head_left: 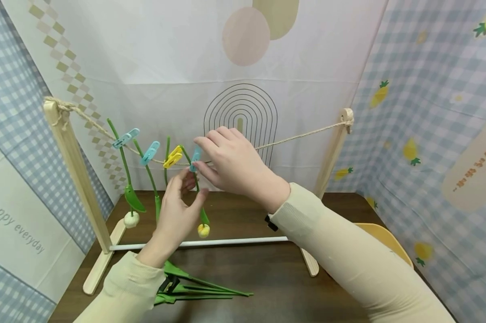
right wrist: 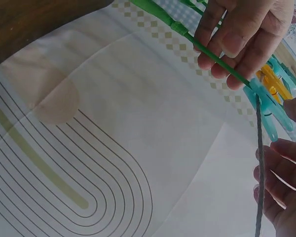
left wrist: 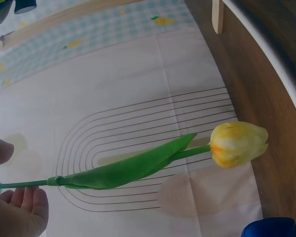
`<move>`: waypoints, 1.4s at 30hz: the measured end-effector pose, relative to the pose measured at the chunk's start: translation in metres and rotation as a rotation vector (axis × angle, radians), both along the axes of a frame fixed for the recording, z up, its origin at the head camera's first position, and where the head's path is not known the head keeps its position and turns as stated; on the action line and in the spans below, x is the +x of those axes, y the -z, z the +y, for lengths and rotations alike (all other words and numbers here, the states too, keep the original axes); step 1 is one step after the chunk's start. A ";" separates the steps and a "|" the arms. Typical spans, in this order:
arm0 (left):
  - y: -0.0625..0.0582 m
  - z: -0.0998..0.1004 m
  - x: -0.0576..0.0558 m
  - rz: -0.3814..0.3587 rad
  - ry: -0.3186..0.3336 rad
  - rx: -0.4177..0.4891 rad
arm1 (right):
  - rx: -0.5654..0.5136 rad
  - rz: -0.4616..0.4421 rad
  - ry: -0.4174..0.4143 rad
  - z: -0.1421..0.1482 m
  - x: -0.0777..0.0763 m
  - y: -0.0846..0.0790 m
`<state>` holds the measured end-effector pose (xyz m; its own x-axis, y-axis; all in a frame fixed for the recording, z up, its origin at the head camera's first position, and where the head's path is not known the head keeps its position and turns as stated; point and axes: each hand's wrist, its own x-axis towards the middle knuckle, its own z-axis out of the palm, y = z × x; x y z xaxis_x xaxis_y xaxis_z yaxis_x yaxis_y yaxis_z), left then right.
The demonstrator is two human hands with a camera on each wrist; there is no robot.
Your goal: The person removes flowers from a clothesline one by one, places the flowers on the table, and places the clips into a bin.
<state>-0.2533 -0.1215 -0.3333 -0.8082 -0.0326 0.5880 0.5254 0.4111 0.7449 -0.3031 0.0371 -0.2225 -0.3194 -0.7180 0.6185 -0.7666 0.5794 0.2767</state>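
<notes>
A yellow artificial tulip (left wrist: 239, 144) hangs head down from the rope, its stem in a light-blue clothespin (right wrist: 256, 94). My left hand (head_left: 178, 211) is around the upper stem, fingers touching it from behind and thumb standing off it. Beside the same clothespin is my right hand (head_left: 238, 163), its thumb and fingers spread around the clip's handle ends without pinching them. The handles stand apart, and the clip's other end is on the rope (right wrist: 259, 173). To the left, a yellow clothespin (head_left: 172, 156) and two more blue clothespins (head_left: 150, 153) hold other stems.
Wooden posts (head_left: 75, 175) carry the rope at either side, joined low down by a white bar (head_left: 234, 242). Several green-stemmed flowers (head_left: 202, 287) lie on the dark table in front, partly under my left sleeve. A yellow container (head_left: 382, 237) stands at the right behind my right arm.
</notes>
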 end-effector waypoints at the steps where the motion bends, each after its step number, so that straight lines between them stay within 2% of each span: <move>1: 0.000 0.000 0.000 0.001 0.000 0.000 | 0.003 -0.001 0.005 0.000 0.000 0.000; 15: 0.001 0.001 -0.003 0.044 -0.008 0.016 | 0.025 -0.012 0.023 -0.003 -0.001 0.004; 25: 0.003 -0.001 -0.002 0.052 -0.031 -0.019 | 0.001 -0.055 0.003 -0.004 0.002 0.006; 33: 0.004 -0.002 -0.001 0.078 -0.033 -0.028 | -0.048 -0.087 -0.041 -0.003 0.007 0.009; 42: 0.006 -0.003 0.000 0.075 -0.031 -0.032 | -0.091 -0.073 -0.119 -0.006 0.010 0.012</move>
